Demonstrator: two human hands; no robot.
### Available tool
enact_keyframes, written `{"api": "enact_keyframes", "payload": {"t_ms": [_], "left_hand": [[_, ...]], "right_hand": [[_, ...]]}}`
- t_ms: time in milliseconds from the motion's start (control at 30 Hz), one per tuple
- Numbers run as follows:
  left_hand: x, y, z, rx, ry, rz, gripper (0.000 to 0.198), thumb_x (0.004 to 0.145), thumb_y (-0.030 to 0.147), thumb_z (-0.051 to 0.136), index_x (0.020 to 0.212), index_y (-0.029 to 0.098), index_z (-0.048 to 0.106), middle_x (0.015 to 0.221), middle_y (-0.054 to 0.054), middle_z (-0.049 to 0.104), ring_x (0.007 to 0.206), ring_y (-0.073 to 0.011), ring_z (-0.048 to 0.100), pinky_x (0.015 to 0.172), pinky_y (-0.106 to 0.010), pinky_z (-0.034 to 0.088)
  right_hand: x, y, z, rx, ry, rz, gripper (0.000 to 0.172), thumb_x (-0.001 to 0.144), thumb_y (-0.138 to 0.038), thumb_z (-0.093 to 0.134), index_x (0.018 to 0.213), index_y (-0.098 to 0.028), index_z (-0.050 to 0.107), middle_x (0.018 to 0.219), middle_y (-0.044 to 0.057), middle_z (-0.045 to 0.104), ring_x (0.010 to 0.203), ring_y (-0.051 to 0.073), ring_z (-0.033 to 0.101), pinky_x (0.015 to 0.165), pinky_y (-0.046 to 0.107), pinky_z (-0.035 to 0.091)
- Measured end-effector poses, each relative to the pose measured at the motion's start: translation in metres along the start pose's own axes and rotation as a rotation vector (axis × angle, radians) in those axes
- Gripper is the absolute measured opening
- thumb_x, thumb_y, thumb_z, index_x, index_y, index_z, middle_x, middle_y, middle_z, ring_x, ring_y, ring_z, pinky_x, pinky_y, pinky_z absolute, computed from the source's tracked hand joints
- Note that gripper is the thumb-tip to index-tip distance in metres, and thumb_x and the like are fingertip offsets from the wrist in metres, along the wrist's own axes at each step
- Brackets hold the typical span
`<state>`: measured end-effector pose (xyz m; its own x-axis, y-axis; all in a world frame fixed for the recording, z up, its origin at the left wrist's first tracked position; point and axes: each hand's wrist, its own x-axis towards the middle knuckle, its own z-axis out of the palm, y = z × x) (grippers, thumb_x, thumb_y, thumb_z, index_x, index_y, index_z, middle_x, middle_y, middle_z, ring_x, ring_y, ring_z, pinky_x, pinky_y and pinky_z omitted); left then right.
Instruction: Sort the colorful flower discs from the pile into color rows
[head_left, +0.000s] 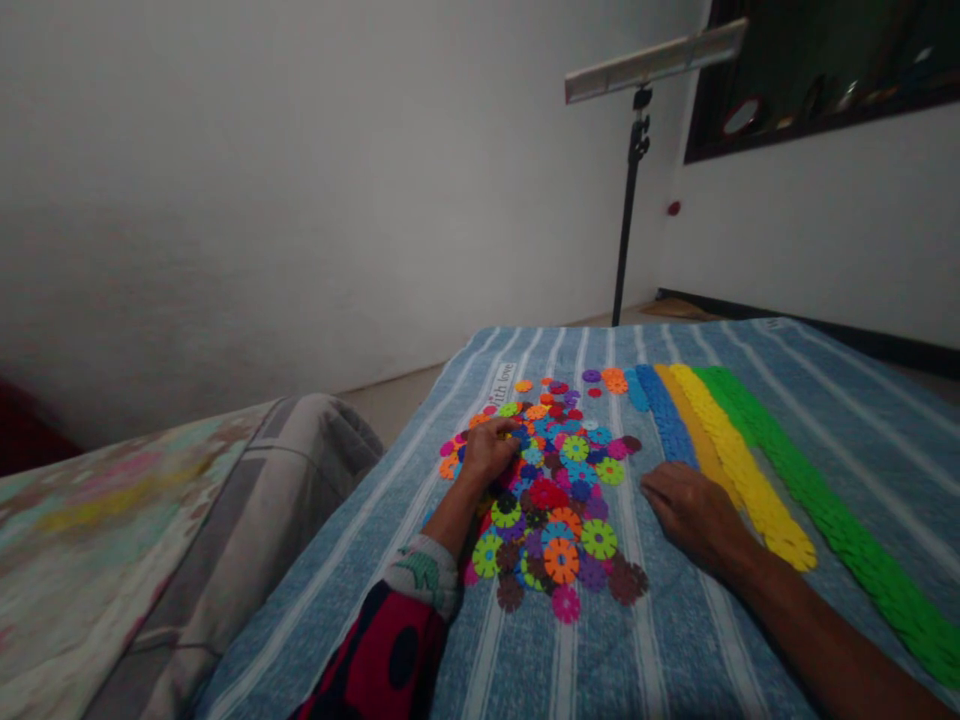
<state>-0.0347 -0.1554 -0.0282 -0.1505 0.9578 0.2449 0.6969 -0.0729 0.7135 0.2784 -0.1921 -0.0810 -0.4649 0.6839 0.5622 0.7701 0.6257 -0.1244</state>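
Note:
A mixed pile of toothed plastic snowflake discs (547,490) lies on a blue striped cloth (600,660). My left hand (491,450) rests on the pile's left side, fingers curled together; a dark blue disc (520,436) shows at its fingertips, but whether they grip it is unclear. Right of the pile, my right hand (690,505) is closed just above the cloth, and what its fingers hold, if anything, is hidden. Beside that hand run overlapping rows of discs: a blue row (667,420), an orange-yellow row (697,430), a yellow row (739,470) and a green row (825,500).
Short groups of light blue discs (637,388), orange discs (615,379) and purple discs (592,376) lie at the far side. A cloth-covered surface (225,500) stands to the left. Behind the table rises a black stand (626,220) bearing a long panel (656,65).

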Motion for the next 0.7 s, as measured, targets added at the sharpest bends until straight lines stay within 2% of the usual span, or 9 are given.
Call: {"api": "enact_keyframes", "payload": {"t_ms": [100,233,433,533,700], "left_hand": [[-0.001,0.006,0.0,-0.051,-0.001,0.084,0.023,0.071,0.017,0.059,0.088,0.018,0.075,0.079,-0.001,0.074,0.081,-0.0199,0.068,0.078,-0.032,0.055],[-0.006,0.022,0.005,-0.054,-0.01,0.297,0.018,0.071,0.017,0.061,0.082,0.021,0.075,0.085,-0.003,0.075,0.084,-0.0204,0.068,0.083,-0.034,0.054],[-0.027,0.054,0.025,-0.041,-0.18,0.612,0.019,0.078,0.016,0.058,0.084,0.022,0.075,0.081,-0.004,0.075,0.079,-0.0179,0.068,0.08,-0.032,0.054],[-0.038,0.064,0.031,-0.037,-0.241,0.664,0.022,0.08,0.014,0.056,0.087,0.022,0.076,0.081,-0.004,0.075,0.077,-0.017,0.069,0.078,-0.029,0.055],[-0.046,0.065,0.037,-0.054,-0.311,0.629,0.023,0.081,0.016,0.057,0.09,0.023,0.077,0.083,-0.003,0.077,0.077,-0.016,0.071,0.074,-0.025,0.055]], "right_hand": [[0.004,-0.003,-0.003,0.012,0.061,-0.013,0.024,0.094,-0.019,0.05,0.075,-0.018,0.065,0.07,0.004,0.061,0.07,0.019,0.058,0.069,0.031,0.04],[0.011,-0.013,-0.006,0.071,0.149,-0.011,0.023,0.095,-0.02,0.048,0.082,-0.017,0.066,0.073,0.005,0.064,0.072,0.019,0.059,0.071,0.031,0.043],[0.02,-0.033,-0.006,0.161,0.236,-0.013,0.017,0.095,-0.023,0.051,0.1,-0.016,0.066,0.085,0.008,0.07,0.079,0.021,0.062,0.073,0.033,0.045],[0.021,-0.041,-0.006,0.183,0.238,-0.036,0.016,0.095,-0.023,0.051,0.095,-0.017,0.066,0.081,0.007,0.069,0.075,0.02,0.061,0.07,0.033,0.044],[0.022,-0.045,-0.006,0.199,0.168,-0.012,0.02,0.096,-0.022,0.049,0.083,-0.02,0.065,0.074,0.004,0.066,0.072,0.018,0.059,0.068,0.031,0.043]]}}
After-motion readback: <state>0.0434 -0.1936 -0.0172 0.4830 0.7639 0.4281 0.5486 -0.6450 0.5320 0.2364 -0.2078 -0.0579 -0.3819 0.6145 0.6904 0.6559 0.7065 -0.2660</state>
